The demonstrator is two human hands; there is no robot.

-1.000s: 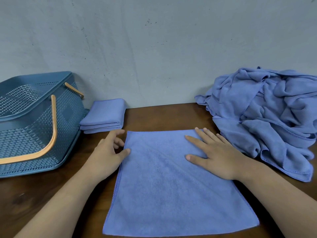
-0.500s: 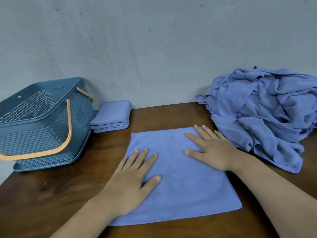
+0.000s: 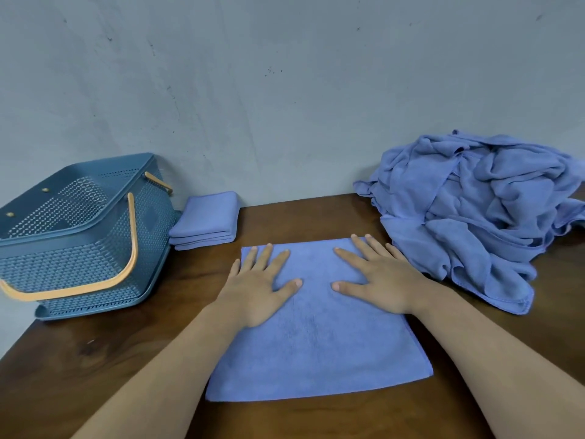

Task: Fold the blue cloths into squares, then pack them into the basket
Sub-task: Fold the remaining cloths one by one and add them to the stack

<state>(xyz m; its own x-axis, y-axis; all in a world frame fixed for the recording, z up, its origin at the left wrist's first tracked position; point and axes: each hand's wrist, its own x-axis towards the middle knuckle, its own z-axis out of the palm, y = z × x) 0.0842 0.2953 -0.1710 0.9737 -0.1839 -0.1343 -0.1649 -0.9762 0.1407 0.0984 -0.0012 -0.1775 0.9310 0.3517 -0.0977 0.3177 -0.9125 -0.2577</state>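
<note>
As the flat blue microfibre cloth (image 3: 316, 350) lies on the brown wooden counter (image 3: 95, 375), the left hand (image 3: 256, 289) and right hand (image 3: 380, 280) press it. Both grips are apart, empty.

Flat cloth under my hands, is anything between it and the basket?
Nothing visible. Only bare table lies between the flat cloth and the basket. The folded stack sits farther back, beside the basket, off that path.

From my feed I see a dark brown wooden table (image 3: 95, 372) with visible grain, its far edge against a pale grey wall (image 3: 285, 106). The wall looks scuffed, with small dark specks (image 3: 273, 71) above the table's middle.
</note>
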